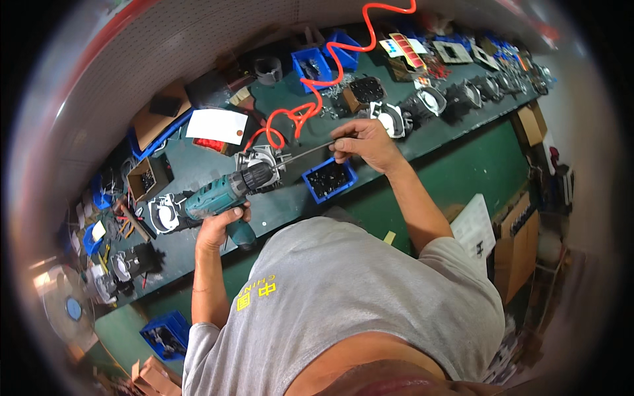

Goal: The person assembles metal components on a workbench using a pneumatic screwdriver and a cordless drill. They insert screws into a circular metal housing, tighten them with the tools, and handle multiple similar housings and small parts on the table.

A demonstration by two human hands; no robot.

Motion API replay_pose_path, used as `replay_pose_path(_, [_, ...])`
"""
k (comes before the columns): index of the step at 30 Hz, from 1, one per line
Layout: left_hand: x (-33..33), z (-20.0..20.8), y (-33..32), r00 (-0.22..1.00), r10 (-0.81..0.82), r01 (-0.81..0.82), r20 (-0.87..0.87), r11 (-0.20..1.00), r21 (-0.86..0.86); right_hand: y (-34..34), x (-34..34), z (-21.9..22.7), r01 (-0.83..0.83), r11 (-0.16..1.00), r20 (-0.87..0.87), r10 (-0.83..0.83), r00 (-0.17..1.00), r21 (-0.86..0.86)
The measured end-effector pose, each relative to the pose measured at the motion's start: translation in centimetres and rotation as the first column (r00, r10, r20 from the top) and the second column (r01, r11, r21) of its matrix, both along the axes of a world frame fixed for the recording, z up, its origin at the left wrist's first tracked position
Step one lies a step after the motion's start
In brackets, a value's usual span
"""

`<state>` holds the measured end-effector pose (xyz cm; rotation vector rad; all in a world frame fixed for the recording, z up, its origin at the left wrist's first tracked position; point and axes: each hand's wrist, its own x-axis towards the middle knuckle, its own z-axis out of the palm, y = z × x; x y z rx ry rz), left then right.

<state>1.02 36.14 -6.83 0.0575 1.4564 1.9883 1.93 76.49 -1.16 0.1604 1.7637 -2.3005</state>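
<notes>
My left hand (222,228) is wrapped round the handle of a teal and black cordless drill (214,196), which points to the right and away from me. A long thin driver bit (302,154) sticks out of its chuck. The far end of that bit is pinched between the fingers of my right hand (371,146); whether a screw is there I cannot make out. Below the chuck lies a silver-grey metal housing (261,158) on the green bench. Close under the bit stands a blue bin (339,193) of small black parts.
A red coiled air hose (317,105) hangs across the bench (244,214). More housings (429,101) line the right side; another housing (164,215) lies left of the drill. Blue bins (310,66), a cardboard box (146,178) and a hammer (131,216) also lie around.
</notes>
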Motion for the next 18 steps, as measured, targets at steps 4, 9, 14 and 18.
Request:
replay_pose_path(4, [1.0,1.2,5.8,0.988,0.144,-0.147,0.053,0.987,0.061,3.8,-1.7,-0.6,-0.001,0.987,0.016,0.004,1.0,-0.164])
replay_pose_path(9, [0.8,0.7,9.8,0.984,0.174,-0.176,0.035,0.984,0.036,6.6,-4.1,-2.1,-0.075,0.908,0.015,0.089,0.996,-0.413])
replay_pose_path(14, [1.7,0.6,11.8,0.945,0.312,-0.315,0.095,0.949,0.018,6.4,-5.7,-4.3,-0.223,0.945,0.202,0.274,0.94,-0.241])
replay_pose_path(18, [2.0,0.6,11.2,0.926,0.362,-0.371,0.105,0.926,0.076,10.0,-9.4,-7.6,-0.283,0.542,-0.089,0.56,0.824,0.792])
